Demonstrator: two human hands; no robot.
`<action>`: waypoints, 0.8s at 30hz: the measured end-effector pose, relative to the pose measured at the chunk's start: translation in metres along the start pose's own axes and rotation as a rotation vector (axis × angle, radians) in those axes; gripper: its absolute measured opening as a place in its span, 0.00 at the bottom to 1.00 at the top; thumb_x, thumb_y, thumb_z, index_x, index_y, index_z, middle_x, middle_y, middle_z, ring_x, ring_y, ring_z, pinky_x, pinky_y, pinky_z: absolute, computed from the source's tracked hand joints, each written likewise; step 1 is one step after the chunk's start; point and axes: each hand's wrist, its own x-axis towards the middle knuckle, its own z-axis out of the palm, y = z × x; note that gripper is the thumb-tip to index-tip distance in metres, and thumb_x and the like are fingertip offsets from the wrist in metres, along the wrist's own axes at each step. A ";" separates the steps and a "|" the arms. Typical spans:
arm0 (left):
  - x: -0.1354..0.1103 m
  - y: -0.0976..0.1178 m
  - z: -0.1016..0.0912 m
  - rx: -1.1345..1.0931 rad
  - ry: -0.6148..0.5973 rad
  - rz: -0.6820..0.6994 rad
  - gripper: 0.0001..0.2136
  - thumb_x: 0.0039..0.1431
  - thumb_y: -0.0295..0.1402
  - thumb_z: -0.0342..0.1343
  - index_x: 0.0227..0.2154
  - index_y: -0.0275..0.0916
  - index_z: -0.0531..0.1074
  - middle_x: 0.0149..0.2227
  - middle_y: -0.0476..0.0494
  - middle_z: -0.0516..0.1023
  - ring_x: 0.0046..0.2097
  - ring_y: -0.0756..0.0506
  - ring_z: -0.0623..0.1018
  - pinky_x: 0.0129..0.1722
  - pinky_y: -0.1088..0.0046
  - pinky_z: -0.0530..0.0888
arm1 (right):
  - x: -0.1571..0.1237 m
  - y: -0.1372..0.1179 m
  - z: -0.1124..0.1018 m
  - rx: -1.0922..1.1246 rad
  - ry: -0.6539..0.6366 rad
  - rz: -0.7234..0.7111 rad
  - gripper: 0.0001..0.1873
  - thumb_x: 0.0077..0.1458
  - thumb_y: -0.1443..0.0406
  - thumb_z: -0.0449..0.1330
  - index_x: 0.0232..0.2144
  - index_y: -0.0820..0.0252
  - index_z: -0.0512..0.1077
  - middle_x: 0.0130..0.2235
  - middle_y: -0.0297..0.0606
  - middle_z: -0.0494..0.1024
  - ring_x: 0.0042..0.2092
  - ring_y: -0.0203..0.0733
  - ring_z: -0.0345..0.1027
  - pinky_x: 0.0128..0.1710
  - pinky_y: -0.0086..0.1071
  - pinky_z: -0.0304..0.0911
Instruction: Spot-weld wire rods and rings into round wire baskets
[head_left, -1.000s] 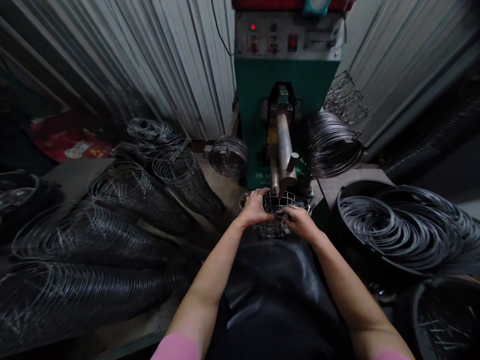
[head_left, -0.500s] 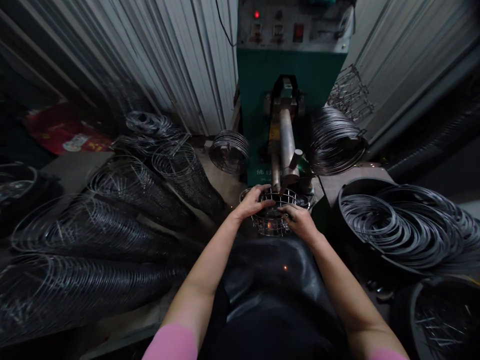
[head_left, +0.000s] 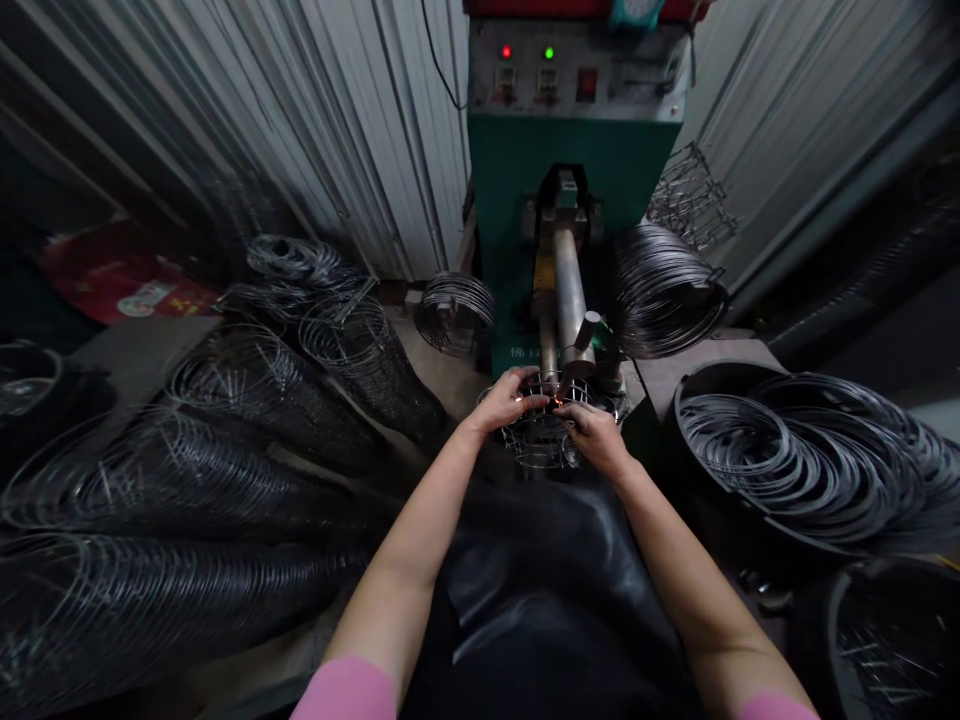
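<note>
A round wire basket [head_left: 541,455] stands under the arm of a green spot welding machine [head_left: 574,290]. My left hand [head_left: 511,402] grips the basket's left side, thumb and fingers closed on the wires. On the right side, my right hand [head_left: 596,435] is closed at the rim, its fingertips dark. An orange glow shows at the electrode tip [head_left: 559,400], between the two hands. Part of the basket is hidden behind my fingers.
Nested wire frames [head_left: 187,560] lie in long stacks at left. Wire ring coils [head_left: 671,290] hang beside the machine. At right, a black tub [head_left: 682,400] holds many metal rings [head_left: 795,440]; another dark bin [head_left: 832,620] holds short wires.
A green light now shows on the machine's panel beside the red one, and a glow has appeared at the electrode tip. My right hand has shifted slightly left. The view has tilted up slightly.
</note>
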 end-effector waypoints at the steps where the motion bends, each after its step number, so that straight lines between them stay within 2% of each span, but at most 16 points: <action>1: -0.002 0.001 0.000 0.045 -0.010 0.002 0.34 0.46 0.44 0.62 0.55 0.37 0.60 0.52 0.36 0.64 0.55 0.39 0.65 0.55 0.60 0.62 | -0.001 -0.001 0.000 0.007 0.008 0.007 0.12 0.52 0.72 0.54 0.36 0.55 0.74 0.38 0.37 0.78 0.40 0.42 0.73 0.40 0.34 0.68; 4: -0.007 0.006 0.003 0.246 -0.010 -0.017 0.48 0.31 0.47 0.68 0.58 0.41 0.55 0.56 0.35 0.59 0.59 0.33 0.59 0.57 0.51 0.56 | -0.008 -0.003 -0.002 0.021 0.073 0.040 0.13 0.52 0.70 0.56 0.40 0.54 0.73 0.41 0.38 0.77 0.42 0.43 0.71 0.42 0.35 0.67; 6: -0.008 0.010 0.008 0.334 0.028 -0.029 0.51 0.27 0.46 0.70 0.58 0.39 0.54 0.56 0.33 0.58 0.58 0.32 0.59 0.56 0.50 0.57 | -0.013 -0.003 -0.005 0.021 0.146 0.082 0.11 0.52 0.67 0.57 0.40 0.56 0.72 0.41 0.40 0.76 0.43 0.44 0.71 0.42 0.36 0.67; 10: -0.003 0.012 0.015 0.314 0.124 -0.048 0.44 0.31 0.40 0.69 0.55 0.38 0.58 0.53 0.36 0.62 0.55 0.35 0.63 0.53 0.57 0.63 | -0.014 0.004 -0.011 0.037 0.194 0.154 0.06 0.54 0.65 0.55 0.32 0.56 0.73 0.34 0.40 0.75 0.36 0.42 0.71 0.36 0.34 0.67; 14: 0.006 0.011 0.016 0.277 0.163 -0.100 0.43 0.30 0.37 0.69 0.54 0.37 0.59 0.52 0.35 0.62 0.55 0.35 0.63 0.53 0.58 0.63 | -0.004 0.012 -0.010 0.057 0.204 0.166 0.07 0.53 0.65 0.55 0.30 0.56 0.73 0.33 0.39 0.75 0.35 0.42 0.70 0.36 0.34 0.66; 21: 0.015 0.012 0.014 0.307 0.160 -0.113 0.43 0.32 0.39 0.68 0.54 0.38 0.58 0.53 0.33 0.62 0.55 0.34 0.62 0.52 0.54 0.62 | 0.008 0.018 -0.006 0.092 0.239 0.200 0.07 0.52 0.63 0.56 0.29 0.57 0.73 0.33 0.39 0.75 0.34 0.41 0.70 0.35 0.34 0.65; 24: 0.015 0.011 0.011 0.312 0.144 -0.090 0.43 0.32 0.41 0.68 0.55 0.40 0.58 0.53 0.35 0.62 0.55 0.33 0.62 0.52 0.53 0.62 | 0.000 0.021 -0.004 0.158 0.315 0.305 0.09 0.51 0.59 0.58 0.31 0.58 0.73 0.32 0.39 0.76 0.35 0.42 0.70 0.36 0.35 0.65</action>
